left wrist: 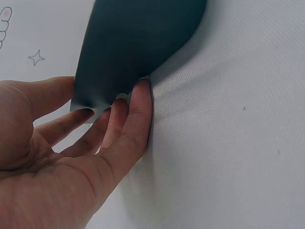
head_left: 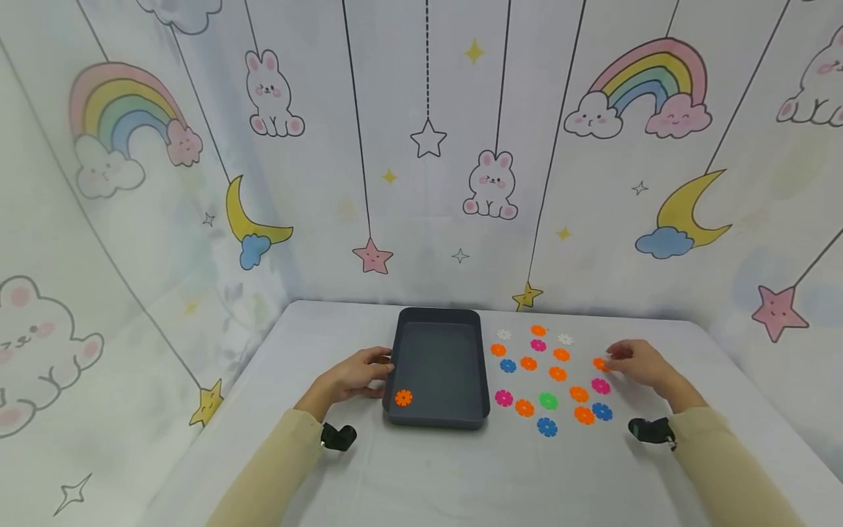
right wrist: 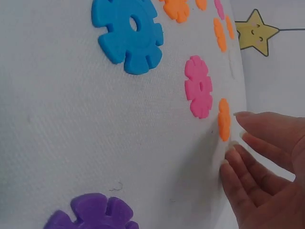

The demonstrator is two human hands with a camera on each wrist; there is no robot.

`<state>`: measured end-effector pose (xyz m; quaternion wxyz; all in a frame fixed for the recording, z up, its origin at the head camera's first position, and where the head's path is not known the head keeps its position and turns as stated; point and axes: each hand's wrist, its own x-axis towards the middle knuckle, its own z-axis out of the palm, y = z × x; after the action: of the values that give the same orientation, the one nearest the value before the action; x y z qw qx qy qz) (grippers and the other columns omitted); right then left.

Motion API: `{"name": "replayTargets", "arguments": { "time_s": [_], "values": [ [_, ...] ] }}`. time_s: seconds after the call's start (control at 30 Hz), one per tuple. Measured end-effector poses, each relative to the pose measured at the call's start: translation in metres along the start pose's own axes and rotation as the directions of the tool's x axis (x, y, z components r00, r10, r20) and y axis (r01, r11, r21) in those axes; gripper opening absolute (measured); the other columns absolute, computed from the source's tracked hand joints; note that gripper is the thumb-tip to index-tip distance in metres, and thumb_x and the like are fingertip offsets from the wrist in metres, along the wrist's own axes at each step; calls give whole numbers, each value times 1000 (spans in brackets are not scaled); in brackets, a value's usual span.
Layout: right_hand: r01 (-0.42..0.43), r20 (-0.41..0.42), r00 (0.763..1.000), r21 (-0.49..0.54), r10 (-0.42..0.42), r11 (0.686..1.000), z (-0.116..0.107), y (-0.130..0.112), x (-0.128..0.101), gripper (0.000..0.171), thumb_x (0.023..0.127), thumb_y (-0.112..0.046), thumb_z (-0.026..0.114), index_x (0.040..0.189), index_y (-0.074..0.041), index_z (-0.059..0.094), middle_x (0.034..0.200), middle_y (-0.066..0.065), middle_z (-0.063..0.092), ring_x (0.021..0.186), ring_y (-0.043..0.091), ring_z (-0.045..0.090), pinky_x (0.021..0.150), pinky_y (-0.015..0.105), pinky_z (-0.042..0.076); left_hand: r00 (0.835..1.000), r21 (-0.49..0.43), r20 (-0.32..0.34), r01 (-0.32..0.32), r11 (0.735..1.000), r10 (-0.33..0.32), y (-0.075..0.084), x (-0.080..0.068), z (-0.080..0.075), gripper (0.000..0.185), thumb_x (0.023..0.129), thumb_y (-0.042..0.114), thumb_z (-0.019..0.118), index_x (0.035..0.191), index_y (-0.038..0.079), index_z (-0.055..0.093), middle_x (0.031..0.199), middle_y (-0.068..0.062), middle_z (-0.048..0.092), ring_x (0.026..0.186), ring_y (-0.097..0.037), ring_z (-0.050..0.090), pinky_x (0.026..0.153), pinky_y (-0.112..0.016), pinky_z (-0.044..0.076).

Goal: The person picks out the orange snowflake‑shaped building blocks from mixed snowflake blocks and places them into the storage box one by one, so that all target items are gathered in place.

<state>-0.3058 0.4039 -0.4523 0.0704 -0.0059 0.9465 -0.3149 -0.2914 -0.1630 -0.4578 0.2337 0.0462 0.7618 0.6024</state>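
I'm steadying the tray (head_left: pixel 437 421) with my open left hand (head_left: pixel 352 375); my right hand (head_left: pixel 642 364), fingers loose, is reaching the orange disc (head_left: pixel 600 364) right of the tray, needing a pinch next.

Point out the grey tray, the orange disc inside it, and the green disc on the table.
grey tray (head_left: pixel 436 317): head view, far rim.
orange disc in the tray (head_left: pixel 404 398): head view, its centre.
green disc (head_left: pixel 549 400): head view, its centre.

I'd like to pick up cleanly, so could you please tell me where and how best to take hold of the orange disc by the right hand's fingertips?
The orange disc lies flat on the table, so pinch its notched rim, thumb and finger on opposite edges. Come from above on its right side, where the right hand already is; the pink disc lies close on the near side.
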Motion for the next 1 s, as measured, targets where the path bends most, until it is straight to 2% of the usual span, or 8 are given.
{"name": "replayTargets", "arguments": {
  "time_s": [0.23,0.47,0.67,0.87,1.0],
  "values": [
    [-21,0,1000,30,21,999,2,1,-2,50,97,-25,69,127,14,56,119,31,60,106,43,55,96,61,51,1000,2,-5,2,1000,-2,0,0,1,56,106,13,56,157,2,35,155,-21,43,130,-36,55,92,-48,59],
    [-5,12,1000,12,5,1000,3,1,0,42,96,-21,70,119,13,61,111,24,64,100,36,57,92,57,53,1000,2,1,-3,1000,3,0,1,0,56,106,13,56,157,2,35,154,-22,43,130,-37,55,92,-48,59],
    [-5,-23,1000,-27,4,1000,1,-1,-1,42,95,-22,71,117,13,61,108,26,64,96,37,57,88,54,56,1000,7,0,-3,1000,3,0,2,0,56,106,14,56,156,2,36,154,-21,43,130,-37,55,92,-48,59],
    [22,-53,998,-33,-24,999,-1,1,-5,36,97,-18,68,113,13,64,101,22,68,88,30,62,80,44,60,1000,1,2,-3,1000,3,-1,3,0,55,106,13,56,156,2,36,154,-21,44,129,-36,55,91,-47,59],
    [23,-65,998,-12,-24,1000,-2,3,-8,33,98,-17,67,114,12,65,102,22,68,89,29,62,83,47,60,1000,-9,-2,-2,1000,2,-2,4,0,55,106,13,56,156,2,36,153,-21,44,129,-36,55,91,-47,59]
  ]
}}
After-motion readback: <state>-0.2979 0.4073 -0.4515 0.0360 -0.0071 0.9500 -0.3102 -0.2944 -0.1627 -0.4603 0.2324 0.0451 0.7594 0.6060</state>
